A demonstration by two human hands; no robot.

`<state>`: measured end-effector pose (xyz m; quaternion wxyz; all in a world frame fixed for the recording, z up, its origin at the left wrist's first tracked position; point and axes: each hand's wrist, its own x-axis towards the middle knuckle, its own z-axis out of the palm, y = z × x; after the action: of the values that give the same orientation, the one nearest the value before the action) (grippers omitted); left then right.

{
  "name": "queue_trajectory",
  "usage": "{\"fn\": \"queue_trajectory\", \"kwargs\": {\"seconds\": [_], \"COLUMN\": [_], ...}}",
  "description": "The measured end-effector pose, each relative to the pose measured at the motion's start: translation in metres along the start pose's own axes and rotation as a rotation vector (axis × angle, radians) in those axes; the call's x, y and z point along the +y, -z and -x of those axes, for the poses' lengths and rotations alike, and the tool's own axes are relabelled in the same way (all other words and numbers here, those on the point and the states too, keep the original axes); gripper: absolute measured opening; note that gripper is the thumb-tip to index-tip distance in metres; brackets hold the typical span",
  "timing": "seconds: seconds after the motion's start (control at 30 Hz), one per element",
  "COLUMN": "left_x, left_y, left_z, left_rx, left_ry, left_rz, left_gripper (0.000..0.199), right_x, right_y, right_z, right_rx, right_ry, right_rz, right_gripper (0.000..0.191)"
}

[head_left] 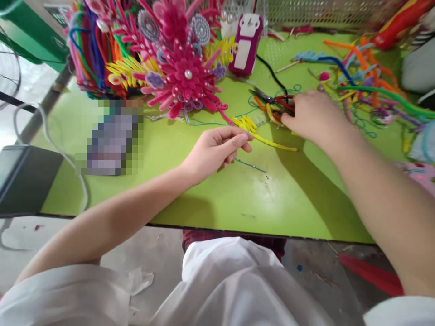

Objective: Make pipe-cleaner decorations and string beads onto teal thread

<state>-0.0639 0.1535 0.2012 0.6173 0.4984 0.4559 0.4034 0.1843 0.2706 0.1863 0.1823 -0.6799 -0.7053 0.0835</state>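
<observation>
My left hand point(220, 147) is over the middle of the green table, thumb and fingers pinched on a yellow pipe cleaner point(275, 145). Its loose end points right, and a bunch of short bent yellow loops stands just above my fingertips. A thin teal wire point(251, 165) sticks out below this hand. Farther right, my right hand point(314, 113) has its fingers closed at the red handles of a pair of pliers point(268, 97), whose dark jaws point left. An orange-and-yellow handled tool point(272, 113) lies beside the pliers, partly hidden by my hand.
A large pink pipe-cleaner flower piece point(188, 74) stands at the back, beside a bundle of coloured pipe cleaners point(98, 59). A purple device with a white bear point(245, 45) is behind it. Loose pipe cleaners point(370, 77) clutter the right; a grey box point(27, 176) sits left.
</observation>
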Motion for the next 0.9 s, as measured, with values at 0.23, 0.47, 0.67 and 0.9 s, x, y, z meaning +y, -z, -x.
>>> {"fn": "queue_trajectory", "kwargs": {"seconds": [0.23, 0.47, 0.67, 0.9], "left_x": [0.001, 0.0, 0.0, -0.002], "left_y": [0.002, 0.003, 0.003, 0.001], "left_z": [-0.002, -0.001, -0.001, -0.003], "left_rx": [-0.028, -0.07, -0.084, -0.045], "left_ry": [-0.003, 0.005, -0.003, -0.063], "left_rz": [0.124, 0.107, 0.076, 0.059], "left_gripper": [0.025, 0.021, 0.021, 0.018], "right_x": [0.018, 0.012, -0.002, -0.032], "right_y": [0.015, 0.032, 0.025, 0.054], "right_z": [-0.022, -0.008, 0.003, 0.067], "right_rx": [0.232, 0.278, 0.302, -0.102], "right_ry": [0.141, 0.153, 0.195, 0.055], "right_rz": [0.029, 0.207, 0.088, -0.316], "right_gripper": [0.04, 0.053, 0.046, 0.058]}}
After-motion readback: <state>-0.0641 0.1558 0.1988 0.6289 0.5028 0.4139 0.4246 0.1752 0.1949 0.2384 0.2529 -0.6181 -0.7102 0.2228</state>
